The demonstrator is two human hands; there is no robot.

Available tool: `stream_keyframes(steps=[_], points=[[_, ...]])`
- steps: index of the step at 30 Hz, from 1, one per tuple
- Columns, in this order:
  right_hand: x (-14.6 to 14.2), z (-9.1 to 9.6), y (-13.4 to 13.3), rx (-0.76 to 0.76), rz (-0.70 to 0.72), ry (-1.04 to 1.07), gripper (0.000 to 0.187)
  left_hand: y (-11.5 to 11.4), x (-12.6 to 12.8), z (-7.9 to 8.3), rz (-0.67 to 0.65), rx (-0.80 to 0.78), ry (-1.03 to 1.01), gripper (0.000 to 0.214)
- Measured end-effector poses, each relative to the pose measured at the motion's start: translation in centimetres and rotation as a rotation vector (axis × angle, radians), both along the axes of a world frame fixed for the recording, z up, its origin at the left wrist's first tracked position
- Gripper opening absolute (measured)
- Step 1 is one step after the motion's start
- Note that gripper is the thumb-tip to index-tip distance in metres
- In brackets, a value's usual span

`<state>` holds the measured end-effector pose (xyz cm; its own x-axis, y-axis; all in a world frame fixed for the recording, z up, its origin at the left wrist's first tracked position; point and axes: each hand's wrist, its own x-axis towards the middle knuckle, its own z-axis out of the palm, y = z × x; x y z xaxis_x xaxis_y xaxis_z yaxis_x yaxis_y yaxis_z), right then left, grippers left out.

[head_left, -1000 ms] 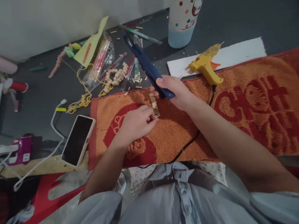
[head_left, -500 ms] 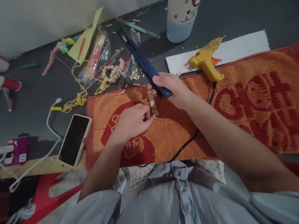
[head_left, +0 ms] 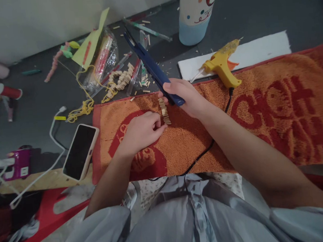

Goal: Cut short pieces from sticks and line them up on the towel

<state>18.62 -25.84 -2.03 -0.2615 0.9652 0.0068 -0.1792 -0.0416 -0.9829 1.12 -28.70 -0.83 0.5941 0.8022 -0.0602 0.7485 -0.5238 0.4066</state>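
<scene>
On the orange and red towel [head_left: 189, 143] lies a short row of small wooden pieces [head_left: 164, 111], set side by side like a strip. My left hand [head_left: 142, 131] rests palm down with curled fingers, its thumb and forefinger at the strip's left and near edge. Gripped in my right hand [head_left: 186, 95] is a long dark blue tool [head_left: 155, 68], slanting up to the left; metal shows near its far end, and its exact kind is unclear. The right fingertips, partly hidden under the tool, are at the strip's far end.
A yellow glue gun [head_left: 224, 63] rests across a white board [head_left: 262, 53] and the towel. Behind stands a white and blue tumbler [head_left: 193, 26]. Wooden bits [head_left: 121, 79], yellow cord [head_left: 82, 110] and plastic packets [head_left: 102, 60] lie back left. A phone [head_left: 80, 152] lies left of the towel.
The view has shifted very slightly. Both hands, the blue tool and the wooden strip hold nearly the same places.
</scene>
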Motion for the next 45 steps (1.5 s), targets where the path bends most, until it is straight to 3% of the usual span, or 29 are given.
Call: stream_keyframes(steps=[20,29,45], points=[[0.1,-0.2,0.2,-0.018,-0.008,0.078,0.031,0.0,0.2,0.3,0.006,-0.029,0.019,0.023],[0.7,-0.2,0.6,-0.054,-0.083,0.153,0.029,-0.1,0.3,0.5,-0.002,-0.058,0.033,0.02],[1.1,-0.6,1.4,-0.143,-0.232,0.094,0.029,-0.2,0.3,0.5,-0.014,-0.055,0.001,0.013]])
